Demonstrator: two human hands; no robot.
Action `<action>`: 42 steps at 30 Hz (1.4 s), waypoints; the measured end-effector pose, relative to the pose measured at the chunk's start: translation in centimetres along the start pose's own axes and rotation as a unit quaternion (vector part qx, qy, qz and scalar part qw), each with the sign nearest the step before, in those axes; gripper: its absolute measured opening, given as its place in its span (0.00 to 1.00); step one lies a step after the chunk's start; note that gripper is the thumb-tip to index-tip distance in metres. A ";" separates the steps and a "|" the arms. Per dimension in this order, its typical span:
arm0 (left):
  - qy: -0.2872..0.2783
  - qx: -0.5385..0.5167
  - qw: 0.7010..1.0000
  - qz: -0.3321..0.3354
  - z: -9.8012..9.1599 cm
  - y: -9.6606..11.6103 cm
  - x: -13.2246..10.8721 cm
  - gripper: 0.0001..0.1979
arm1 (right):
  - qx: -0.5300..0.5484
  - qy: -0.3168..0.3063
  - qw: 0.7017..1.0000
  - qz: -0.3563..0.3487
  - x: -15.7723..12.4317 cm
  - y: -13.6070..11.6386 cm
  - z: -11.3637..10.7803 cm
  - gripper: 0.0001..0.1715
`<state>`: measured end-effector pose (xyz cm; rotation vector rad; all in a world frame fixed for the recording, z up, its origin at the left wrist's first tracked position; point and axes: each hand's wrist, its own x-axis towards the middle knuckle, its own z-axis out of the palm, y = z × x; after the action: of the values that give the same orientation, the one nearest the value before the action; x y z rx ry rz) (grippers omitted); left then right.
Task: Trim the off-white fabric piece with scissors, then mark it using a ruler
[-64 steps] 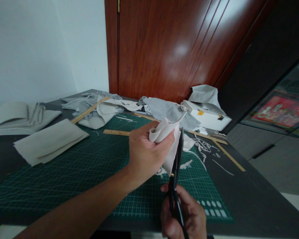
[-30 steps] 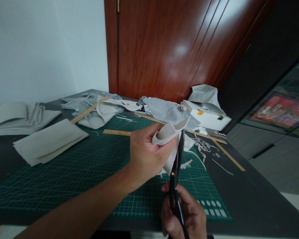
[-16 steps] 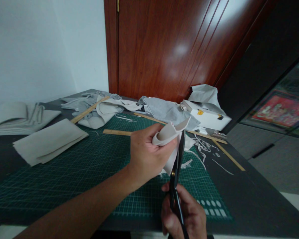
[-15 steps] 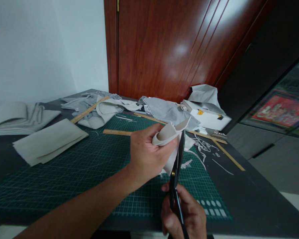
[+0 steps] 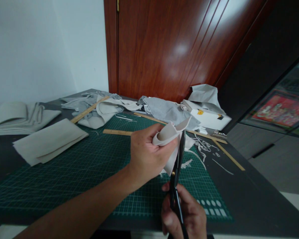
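Note:
My left hand [image 5: 148,152] is closed around a folded piece of off-white fabric [image 5: 165,133], held up above the green cutting mat [image 5: 99,166]. Black-handled scissors [image 5: 178,159] are in my right hand [image 5: 186,210], near the front edge of the table. Their dark blades point away from me and lie along the right edge of the fabric. The blades look closed or nearly so; whether any cloth is between them I cannot tell. Part of the fabric is hidden behind my left fingers.
Folded cream cloth [image 5: 52,139] and a stack of fabric [image 5: 22,119] lie at left. A wooden ruler [image 5: 117,132] rests on the mat. Grey cloth [image 5: 169,111] and a white box [image 5: 209,116] stand at the back. Thin scraps [image 5: 203,146] and another wooden strip [image 5: 229,155] lie right.

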<state>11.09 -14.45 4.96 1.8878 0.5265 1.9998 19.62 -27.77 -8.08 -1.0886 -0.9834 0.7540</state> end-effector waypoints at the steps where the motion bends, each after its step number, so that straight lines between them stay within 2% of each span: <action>1: 0.001 0.000 1.000 0.000 0.0 0.0 0.0 0.19 | -0.002 0.002 1.000 0.003 0.0 -0.1 0.1 0.34; 16: 0.002 0.001 1.000 -0.006 0.0 0.2 0.2 0.18 | 0.002 0.013 1.000 0.025 -0.1 -0.7 0.3 0.34; 28: -0.002 0.007 1.000 -0.002 -0.3 0.2 0.1 0.17 | -0.043 0.012 0.999 -0.017 0.0 -0.4 0.1 0.32; 42: 0.000 -0.006 1.000 -0.029 -0.2 0.3 0.3 0.17 | -0.048 0.008 0.999 -0.017 0.1 -0.4 0.2 0.31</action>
<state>10.89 -14.60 5.40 1.8437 0.5604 1.9632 19.50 -27.73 -7.65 -1.1564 -1.0297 0.6752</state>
